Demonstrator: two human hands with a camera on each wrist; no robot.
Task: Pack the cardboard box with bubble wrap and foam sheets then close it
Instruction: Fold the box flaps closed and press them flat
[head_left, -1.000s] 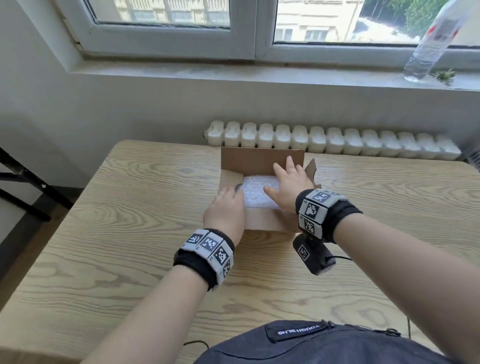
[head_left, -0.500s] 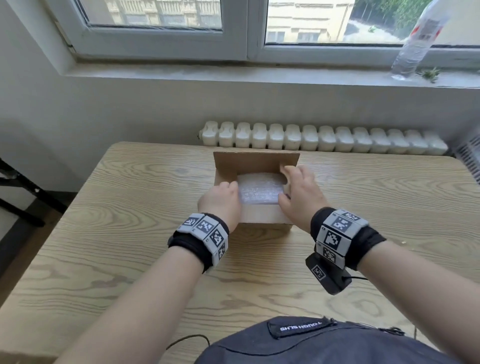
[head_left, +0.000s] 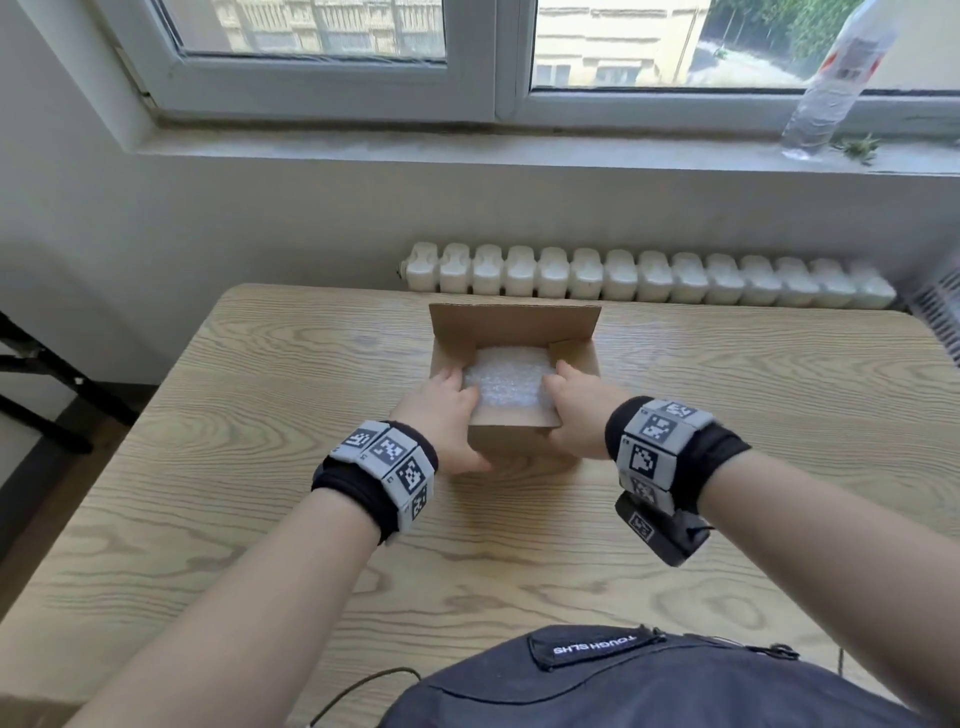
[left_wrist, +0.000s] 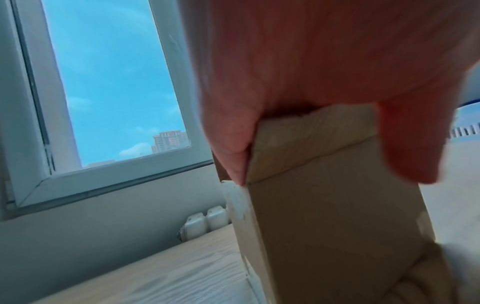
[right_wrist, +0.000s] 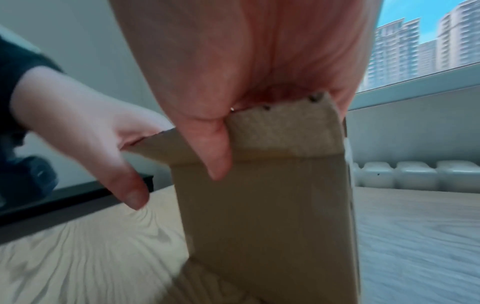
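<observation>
Fingers of the left hand (head_left: 441, 415) curl over the left side flap of the cardboard box (head_left: 514, 439), thumb outside on the near wall; the left wrist view shows fingers (left_wrist: 228, 148) and thumb pinching that flap's edge. Right hand (head_left: 576, 415) does the same on the right flap, thumb (right_wrist: 215, 148) on the outside, other fingers wrapped over the flap top. So both hands grip the flaps, neither is slack. Box sits mid-table (head_left: 260, 493), toward the far edge, with its far flap (head_left: 514, 325) standing upright. Bubble wrap (head_left: 506, 382) lies inside, filling the opening between the hands; no foam sheets can be made out, possibly underneath. Step in hand looks like folding the two side flaps inward to begin closing. To do it well: bring both flaps in together along their creases, keep the thumbs bracing the walls so the box does not slide on the wood, press the wrap down flat so it does not bulge and spring the flaps back, then drop the far flap over them. Risk: light box may tip or skid if one side is pushed harder. Window sill behind holds a plastic bottle (head_left: 831, 83); radiator (head_left: 649, 280) just past the table.
</observation>
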